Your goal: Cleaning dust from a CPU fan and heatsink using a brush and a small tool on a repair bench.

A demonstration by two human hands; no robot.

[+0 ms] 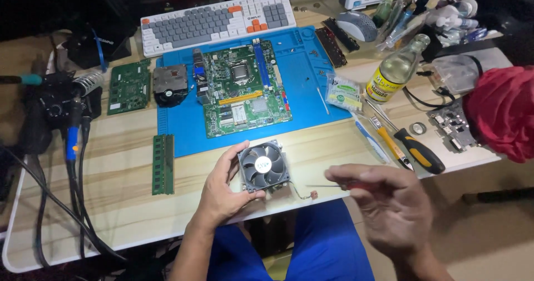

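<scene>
The left hand (222,189) grasps a CPU cooler fan (263,166) with a small round label above the wooden table's (128,208) front edge. The blurred right hand (389,203) pinches a thin red-handled screwdriver (345,186). A small green-white packet (343,92) lies beside the yellow-labelled bottle (396,69).

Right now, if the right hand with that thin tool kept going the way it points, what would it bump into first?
Probably the cooling fan held in the left hand. The right hand aims its small screwdriver leftward at the fan's side, though depth is hard to judge.

Single head-worn camera, looking steeply down and forward over the wooden bench (128,203) from the seated person's side, hands close at the lower edge, keyboard (217,20) far at the top
</scene>
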